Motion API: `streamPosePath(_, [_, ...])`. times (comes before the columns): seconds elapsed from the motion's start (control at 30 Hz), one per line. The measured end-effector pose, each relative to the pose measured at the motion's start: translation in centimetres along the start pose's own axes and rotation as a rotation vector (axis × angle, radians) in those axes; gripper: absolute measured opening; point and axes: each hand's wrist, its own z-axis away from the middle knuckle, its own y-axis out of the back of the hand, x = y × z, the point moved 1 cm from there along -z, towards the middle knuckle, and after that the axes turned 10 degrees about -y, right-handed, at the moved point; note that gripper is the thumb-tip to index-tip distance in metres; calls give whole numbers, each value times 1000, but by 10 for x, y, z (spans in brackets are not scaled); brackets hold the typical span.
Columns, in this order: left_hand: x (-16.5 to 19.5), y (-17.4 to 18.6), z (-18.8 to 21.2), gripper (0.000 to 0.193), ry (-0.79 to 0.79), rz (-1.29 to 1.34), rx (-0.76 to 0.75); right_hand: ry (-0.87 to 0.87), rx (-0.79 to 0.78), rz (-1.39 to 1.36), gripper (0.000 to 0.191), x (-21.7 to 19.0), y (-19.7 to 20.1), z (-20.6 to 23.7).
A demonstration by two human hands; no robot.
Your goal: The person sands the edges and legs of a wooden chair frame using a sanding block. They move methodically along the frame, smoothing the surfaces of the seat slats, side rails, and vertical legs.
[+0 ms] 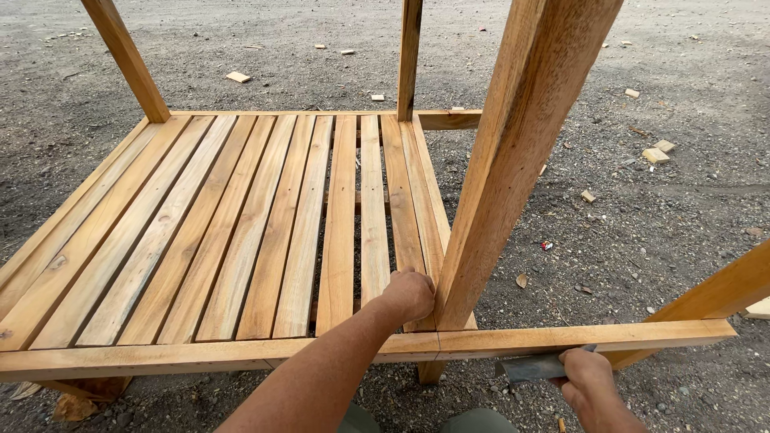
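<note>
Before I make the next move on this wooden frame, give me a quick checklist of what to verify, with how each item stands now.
1. Left hand braced at the base of the upright post: ok, it rests against the post where it meets the slats.
2. Right hand gripping the grey metal tool: ok, fingers wrapped round it.
3. Tool position: ok, its head sits just under the front rail.
4. Post seated tight on the rail: cannot tell, the hand covers the joint.
5. Fingers away from the tool head: ok, the left hand is above the rail.
6. Wood offcuts on the gravel: ok, lying away from the frame.
</note>
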Motion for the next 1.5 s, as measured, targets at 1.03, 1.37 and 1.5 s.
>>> streamPosePath(1.03, [21,20,20,35,172,196,9,1338,501,971,61,2,40,43])
streamPosePath(1.37, [33,27,39,38,162,189,89,1643,41,918,57,97,-69,95])
streamPosePath(1.5, [35,30,42,37,147,182,-3,1676,144,890,57,45,-15,68])
